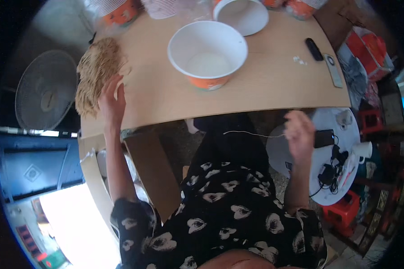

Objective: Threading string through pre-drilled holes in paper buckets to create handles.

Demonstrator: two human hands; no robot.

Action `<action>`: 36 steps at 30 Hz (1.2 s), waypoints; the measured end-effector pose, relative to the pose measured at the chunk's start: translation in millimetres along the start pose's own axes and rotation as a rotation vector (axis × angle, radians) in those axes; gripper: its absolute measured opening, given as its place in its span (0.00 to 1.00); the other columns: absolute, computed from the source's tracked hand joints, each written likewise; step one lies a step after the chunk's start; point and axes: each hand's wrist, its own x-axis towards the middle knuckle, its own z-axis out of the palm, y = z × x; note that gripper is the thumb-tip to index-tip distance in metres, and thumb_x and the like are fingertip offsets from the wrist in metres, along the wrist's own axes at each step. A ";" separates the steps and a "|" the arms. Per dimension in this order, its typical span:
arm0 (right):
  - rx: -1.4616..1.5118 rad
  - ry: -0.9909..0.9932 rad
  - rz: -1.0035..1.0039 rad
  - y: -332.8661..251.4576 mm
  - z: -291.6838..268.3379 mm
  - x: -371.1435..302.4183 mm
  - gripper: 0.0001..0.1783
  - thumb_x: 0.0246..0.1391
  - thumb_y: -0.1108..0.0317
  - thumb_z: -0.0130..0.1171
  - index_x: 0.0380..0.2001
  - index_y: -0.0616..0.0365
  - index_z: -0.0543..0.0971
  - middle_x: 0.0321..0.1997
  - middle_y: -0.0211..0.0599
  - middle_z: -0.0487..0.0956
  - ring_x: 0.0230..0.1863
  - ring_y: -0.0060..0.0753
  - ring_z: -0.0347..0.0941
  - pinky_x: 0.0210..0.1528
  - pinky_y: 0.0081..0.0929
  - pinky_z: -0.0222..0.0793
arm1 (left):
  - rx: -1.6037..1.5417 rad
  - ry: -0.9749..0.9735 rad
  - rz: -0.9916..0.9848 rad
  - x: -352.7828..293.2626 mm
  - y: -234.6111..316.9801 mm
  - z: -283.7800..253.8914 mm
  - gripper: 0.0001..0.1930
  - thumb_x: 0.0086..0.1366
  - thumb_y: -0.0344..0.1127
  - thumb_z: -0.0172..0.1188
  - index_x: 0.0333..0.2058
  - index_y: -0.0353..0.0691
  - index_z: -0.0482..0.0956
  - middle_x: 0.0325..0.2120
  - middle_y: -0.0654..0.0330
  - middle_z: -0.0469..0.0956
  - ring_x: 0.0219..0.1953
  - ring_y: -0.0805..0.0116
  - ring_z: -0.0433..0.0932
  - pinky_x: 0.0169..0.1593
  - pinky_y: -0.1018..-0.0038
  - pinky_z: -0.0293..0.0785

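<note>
A large heap of beige cords lies along the left edge of the table. My left hand is raised at the near side of this heap, its fingers apart and nothing visible between them. Past the table's front edge, my right hand is closed on a thin pale cord. The cord's loose end stretches left above my lap. At the middle of the table stands a white paper bucket with an orange outside. Something pale lies at its bottom, too unclear to name.
Another white bucket lies tipped behind, beside stacked buckets. A black device and a silver remote lie at the right. A round side table holds a white mug and cables. A fan stands left; an open carton sits below.
</note>
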 end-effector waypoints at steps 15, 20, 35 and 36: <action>-0.482 -0.514 -0.126 9.4 82.4 -9.8 0.11 0.65 0.67 0.57 0.35 0.63 0.83 0.22 0.22 0.73 0.25 0.11 0.62 0.27 0.18 0.58 | -1.578 -0.812 -0.493 -35.2 239.6 20.9 0.17 0.69 0.29 0.62 0.55 0.34 0.79 0.43 0.62 0.81 0.43 0.76 0.77 0.50 0.79 0.74; -0.455 -0.560 -0.040 11.6 79.6 -14.0 0.10 0.65 0.67 0.57 0.35 0.63 0.83 0.21 0.20 0.72 0.23 0.10 0.61 0.25 0.16 0.56 | -1.597 -0.692 -0.584 -48.0 236.7 27.3 0.06 0.66 0.25 0.64 0.40 0.31 0.85 0.35 0.59 0.85 0.37 0.76 0.81 0.44 0.79 0.79; -0.373 -0.379 -0.187 26.8 87.8 -13.2 0.03 0.61 0.74 0.63 0.36 0.62 0.79 0.21 0.19 0.73 0.22 0.06 0.61 0.24 0.13 0.55 | -1.518 -0.612 -0.661 -50.0 230.3 25.3 0.04 0.61 0.27 0.70 0.33 0.32 0.85 0.29 0.60 0.85 0.32 0.77 0.80 0.38 0.80 0.78; -0.367 -0.375 -0.175 25.0 86.6 -12.7 0.03 0.61 0.74 0.63 0.36 0.63 0.79 0.22 0.19 0.74 0.23 0.06 0.62 0.25 0.12 0.55 | -1.517 -0.612 -0.651 -44.3 231.3 20.4 0.04 0.61 0.27 0.70 0.33 0.32 0.85 0.29 0.60 0.85 0.32 0.77 0.80 0.38 0.80 0.78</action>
